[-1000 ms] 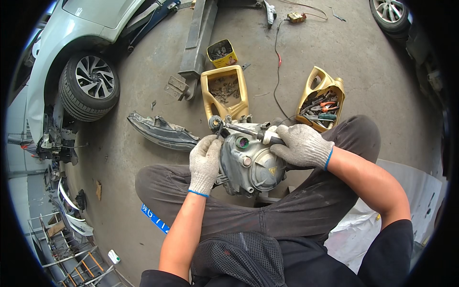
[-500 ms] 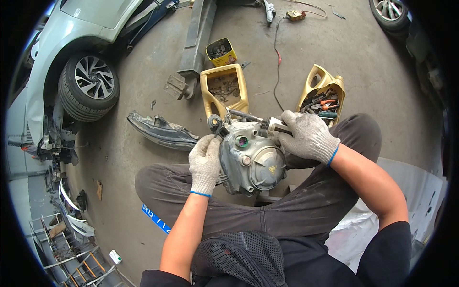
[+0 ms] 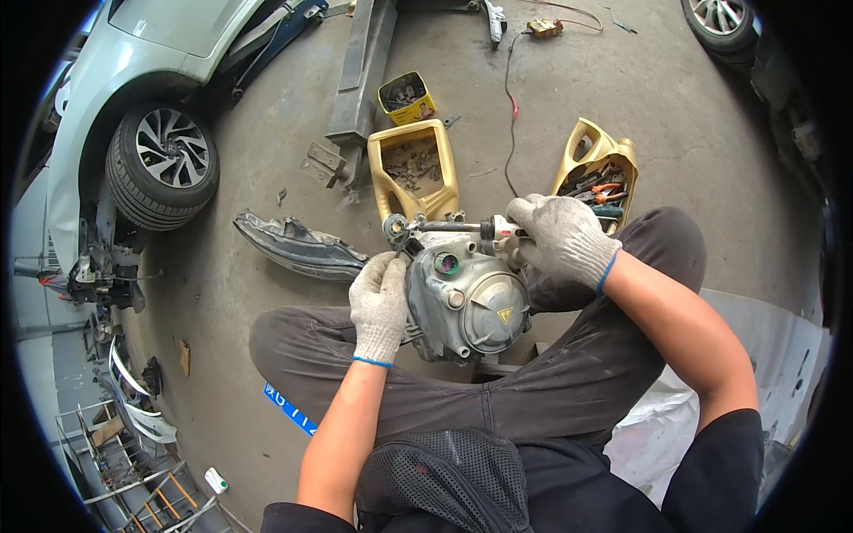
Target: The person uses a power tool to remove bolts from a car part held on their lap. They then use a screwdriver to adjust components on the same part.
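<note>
A grey car headlight (image 3: 489,311), its rear side with a round cap turned up, rests between my crossed legs. My left hand (image 3: 378,293), in a pale knitted glove, is closed on its left upper edge, thumb and fingers pinched beside a small mounting tab (image 3: 396,228). In my gloved right hand (image 3: 562,233) is what looks like a soldering iron (image 3: 453,227), with a light handle, a black collar and a long metal shaft. The shaft lies across the headlight's far edge, its tip close to the tab; contact cannot be made out.
Beyond the headlight stand a cut-open gold jug (image 3: 451,169) of small parts, a yellow tin (image 3: 414,110) and another gold jug (image 3: 582,133) of hand tools. A dark cable (image 3: 509,147) trails over the floor. A long lamp unit (image 3: 298,249) lies left, near a car wheel (image 3: 164,164).
My right hand has shifted slightly left and away from me. The iron's shaft, sloping before, is now nearly level, its tip lower and closer to the tab. My left hand keeps its place.
</note>
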`<action>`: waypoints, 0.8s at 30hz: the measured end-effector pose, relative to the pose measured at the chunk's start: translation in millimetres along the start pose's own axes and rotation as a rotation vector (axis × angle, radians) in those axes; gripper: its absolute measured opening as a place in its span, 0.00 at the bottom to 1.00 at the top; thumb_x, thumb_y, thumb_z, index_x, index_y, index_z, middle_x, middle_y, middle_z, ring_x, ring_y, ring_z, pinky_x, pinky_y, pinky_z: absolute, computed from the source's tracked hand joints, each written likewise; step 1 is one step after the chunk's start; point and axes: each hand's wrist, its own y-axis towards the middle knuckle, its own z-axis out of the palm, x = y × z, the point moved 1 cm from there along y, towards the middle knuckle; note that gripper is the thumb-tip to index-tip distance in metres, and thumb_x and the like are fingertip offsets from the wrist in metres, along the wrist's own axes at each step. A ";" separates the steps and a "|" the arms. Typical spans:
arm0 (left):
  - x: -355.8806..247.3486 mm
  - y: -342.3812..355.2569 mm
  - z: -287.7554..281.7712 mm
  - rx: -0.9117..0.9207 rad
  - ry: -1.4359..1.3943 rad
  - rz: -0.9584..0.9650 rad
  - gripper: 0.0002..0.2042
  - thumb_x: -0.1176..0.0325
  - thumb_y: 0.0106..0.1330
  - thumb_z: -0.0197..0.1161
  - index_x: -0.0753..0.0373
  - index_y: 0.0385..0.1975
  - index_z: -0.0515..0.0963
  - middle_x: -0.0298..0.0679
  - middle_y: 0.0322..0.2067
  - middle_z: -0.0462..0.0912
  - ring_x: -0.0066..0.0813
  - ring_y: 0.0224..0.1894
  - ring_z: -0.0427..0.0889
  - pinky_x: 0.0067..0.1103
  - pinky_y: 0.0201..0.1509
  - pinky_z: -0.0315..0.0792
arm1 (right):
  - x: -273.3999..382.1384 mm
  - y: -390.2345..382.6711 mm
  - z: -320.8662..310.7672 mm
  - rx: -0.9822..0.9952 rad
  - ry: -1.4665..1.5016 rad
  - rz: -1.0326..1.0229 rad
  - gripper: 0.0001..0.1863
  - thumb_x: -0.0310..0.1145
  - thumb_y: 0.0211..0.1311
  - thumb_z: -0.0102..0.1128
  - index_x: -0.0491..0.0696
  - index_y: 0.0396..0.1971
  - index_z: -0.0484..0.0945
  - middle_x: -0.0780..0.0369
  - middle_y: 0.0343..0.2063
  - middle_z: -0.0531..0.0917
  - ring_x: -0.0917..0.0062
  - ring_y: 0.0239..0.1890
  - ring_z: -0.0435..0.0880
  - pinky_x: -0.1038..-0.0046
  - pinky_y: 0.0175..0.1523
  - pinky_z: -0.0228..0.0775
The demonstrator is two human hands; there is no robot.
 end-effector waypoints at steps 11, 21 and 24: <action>1.8 0.4 2.0 -0.020 -0.014 0.022 0.11 0.70 0.73 0.62 0.72 0.47 0.81 0.35 0.37 0.86 0.14 0.32 0.76 0.15 0.37 0.71 | 1.4 6.7 0.1 0.098 -0.084 0.016 0.16 0.41 0.61 0.61 0.49 0.45 0.77 0.55 0.40 0.84 0.59 0.45 0.86 0.58 0.47 0.78; 1.2 0.7 0.6 0.000 0.030 0.015 0.11 0.71 0.74 0.59 0.72 0.47 0.80 0.39 0.39 0.87 0.21 0.42 0.83 0.19 0.49 0.76 | -1.4 10.3 4.4 0.120 -0.113 0.011 0.17 0.41 0.60 0.61 0.49 0.46 0.78 0.55 0.42 0.84 0.60 0.48 0.86 0.58 0.49 0.78; 3.1 1.2 0.5 -0.004 0.035 0.022 0.11 0.71 0.73 0.60 0.72 0.47 0.81 0.39 0.40 0.87 0.21 0.42 0.83 0.19 0.49 0.76 | -1.1 9.5 0.7 0.123 -0.094 0.025 0.17 0.41 0.61 0.61 0.49 0.46 0.78 0.55 0.42 0.84 0.60 0.48 0.85 0.58 0.49 0.78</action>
